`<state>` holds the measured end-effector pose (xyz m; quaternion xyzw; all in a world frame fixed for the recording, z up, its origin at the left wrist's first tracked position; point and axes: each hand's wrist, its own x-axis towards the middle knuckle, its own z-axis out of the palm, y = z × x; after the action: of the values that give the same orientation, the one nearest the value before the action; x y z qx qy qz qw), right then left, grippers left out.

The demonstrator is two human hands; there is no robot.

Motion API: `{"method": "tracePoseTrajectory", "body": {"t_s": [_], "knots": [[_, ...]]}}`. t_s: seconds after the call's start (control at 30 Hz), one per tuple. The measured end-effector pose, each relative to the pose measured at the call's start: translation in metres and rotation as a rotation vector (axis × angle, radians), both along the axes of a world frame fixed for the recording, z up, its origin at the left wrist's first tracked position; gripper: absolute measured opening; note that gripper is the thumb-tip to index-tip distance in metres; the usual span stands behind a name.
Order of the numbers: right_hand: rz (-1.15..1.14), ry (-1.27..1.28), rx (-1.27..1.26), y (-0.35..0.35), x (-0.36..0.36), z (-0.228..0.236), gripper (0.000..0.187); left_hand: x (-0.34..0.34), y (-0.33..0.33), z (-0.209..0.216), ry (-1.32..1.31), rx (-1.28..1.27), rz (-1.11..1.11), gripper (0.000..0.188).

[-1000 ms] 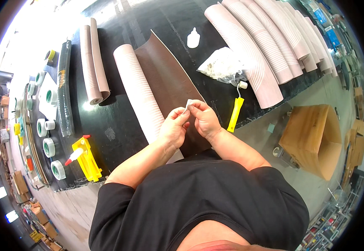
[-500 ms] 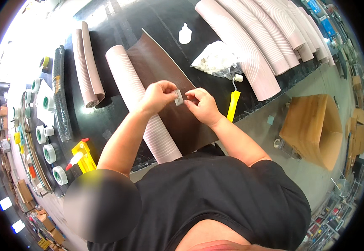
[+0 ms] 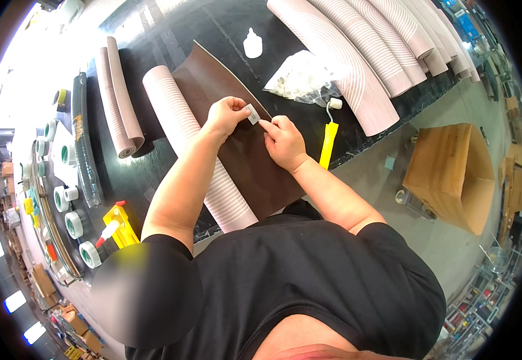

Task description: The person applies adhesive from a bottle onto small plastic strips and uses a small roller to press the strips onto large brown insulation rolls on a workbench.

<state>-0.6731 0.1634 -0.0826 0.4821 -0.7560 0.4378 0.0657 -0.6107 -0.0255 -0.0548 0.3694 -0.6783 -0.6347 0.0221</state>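
Black bench [image 3: 153, 174], both hands pinch small grey tab [image 3: 252, 113] over brown sheet [image 3: 249, 168]

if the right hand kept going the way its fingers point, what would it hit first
Probably the small grey tab pinched in the left hand: the right hand points up-left with its fingertips almost at it. Past that come the left fingers, with the brown sheet below. Depth is unclear.

Bright overhead light, blown-out glare upper left, strong fisheye bending (dark vignette corners), blurred patch lower left
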Motion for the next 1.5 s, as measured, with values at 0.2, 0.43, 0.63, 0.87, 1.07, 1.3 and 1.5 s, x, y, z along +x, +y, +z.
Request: {"method": "tracePoseTrajectory", "body": {"t_s": [0.2,0.43,0.63,0.87,1.07,1.3,1.5], "knots": [[0.011,0.084,0.097,0.001,0.002,0.002,0.031,0.001,0.004,-0.004,0.010,-0.086,0.011,0.026],[-0.003,0.131,0.159,-0.002,0.005,0.000,0.031,-0.001,0.007,-0.007,-0.029,-0.160,0.014,0.027],[-0.013,0.132,0.190,-0.005,0.006,0.001,0.027,-0.002,0.008,-0.010,-0.032,-0.204,0.010,0.027],[0.008,0.139,0.222,-0.006,0.005,0.001,0.031,0.001,0.008,-0.015,-0.038,-0.379,-0.027,0.037],[0.015,0.144,0.222,-0.005,0.005,0.001,0.031,0.000,0.010,-0.012,-0.065,-0.421,-0.014,0.038],[0.012,0.166,0.185,-0.006,0.005,-0.001,0.030,-0.003,0.014,-0.008,-0.149,-0.505,-0.023,0.039],[0.010,0.165,0.179,-0.006,0.007,-0.002,0.031,0.000,0.014,-0.008,-0.167,-0.739,0.034,0.038]]}}
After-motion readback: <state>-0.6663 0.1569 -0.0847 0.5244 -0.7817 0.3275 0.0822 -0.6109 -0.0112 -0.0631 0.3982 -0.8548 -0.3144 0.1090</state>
